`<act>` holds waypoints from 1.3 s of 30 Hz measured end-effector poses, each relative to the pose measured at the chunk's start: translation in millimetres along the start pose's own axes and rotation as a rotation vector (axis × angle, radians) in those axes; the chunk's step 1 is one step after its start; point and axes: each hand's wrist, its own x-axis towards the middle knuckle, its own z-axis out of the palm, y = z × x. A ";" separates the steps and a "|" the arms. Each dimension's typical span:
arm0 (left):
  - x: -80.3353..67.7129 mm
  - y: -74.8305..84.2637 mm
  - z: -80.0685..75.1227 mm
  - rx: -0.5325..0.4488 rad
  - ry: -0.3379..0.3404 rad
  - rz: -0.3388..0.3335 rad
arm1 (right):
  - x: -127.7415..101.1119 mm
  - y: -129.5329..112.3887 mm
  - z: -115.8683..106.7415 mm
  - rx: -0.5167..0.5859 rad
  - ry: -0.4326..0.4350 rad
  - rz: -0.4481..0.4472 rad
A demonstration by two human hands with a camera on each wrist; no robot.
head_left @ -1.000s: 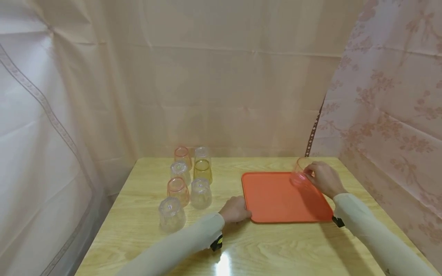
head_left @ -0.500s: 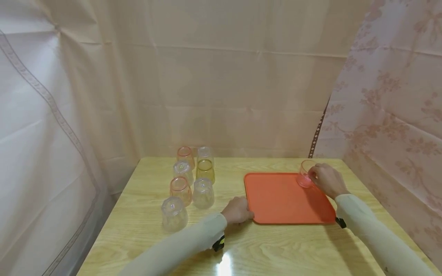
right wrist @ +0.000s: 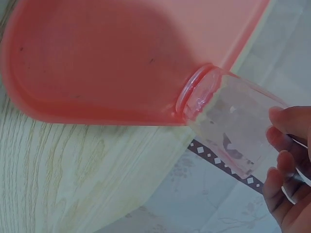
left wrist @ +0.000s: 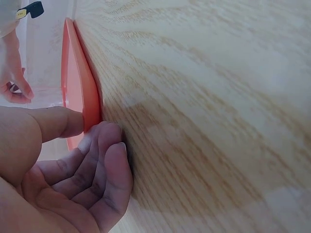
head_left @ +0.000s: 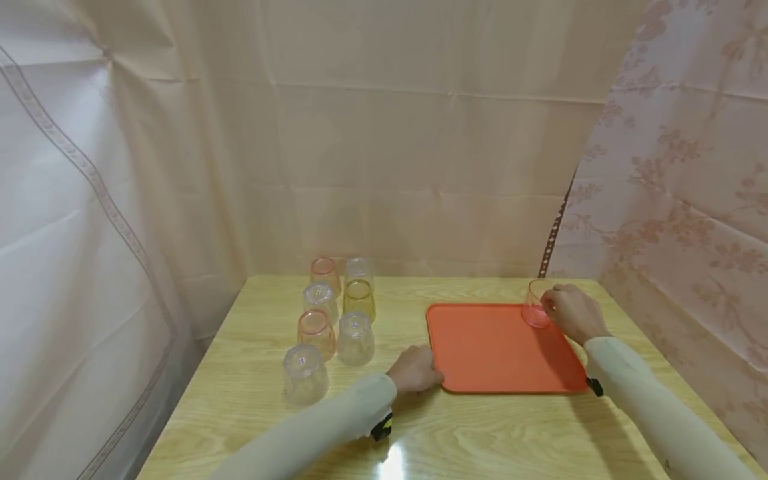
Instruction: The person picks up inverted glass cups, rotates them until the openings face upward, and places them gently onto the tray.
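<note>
A: Where to look first?

B: At the right hand point(head_left: 576, 313): pinching a pink-tinted, round, see-through tumbler point(head_left: 535, 313) by its upper part. Just beyond that hand, see its base at the corner of a red-orange, rectangular, plastic-looking tray point(head_left: 492, 350).

A: And at the left hand point(head_left: 415, 370)?

B: Pinching the tray's nearest edge, well apart from the right.

A: What to fear?

B: Perhaps tipping the tumbler, by catching its base on the raised rim or tugging the tray.

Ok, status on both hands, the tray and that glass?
Left hand grips red tray, near-left corner. Right hand holds pinkish glass at tray's far-right corner. Seven other glasses left of tray, apparently not in the way.
</note>
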 end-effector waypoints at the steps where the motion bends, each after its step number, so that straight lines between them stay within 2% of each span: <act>1: 0.1 -0.2 0.3 0.003 0.002 0.001 | -0.1 0.2 0.2 0.000 -0.001 0.001; 19: 0.5 -0.8 2.4 0.037 0.011 0.027 | -0.6 -2.9 -1.2 0.021 -0.034 0.056; 23: -0.2 -0.5 1.5 0.040 0.014 0.027 | -2.8 -5.8 -0.9 0.037 -0.006 0.055; 30: -1.7 -0.1 1.5 0.040 0.011 0.022 | -7.4 -12.0 -2.1 0.043 0.078 -0.006; 39: -0.9 -0.4 -0.3 0.043 -0.003 0.026 | -18.7 -31.1 6.4 0.041 0.094 -0.131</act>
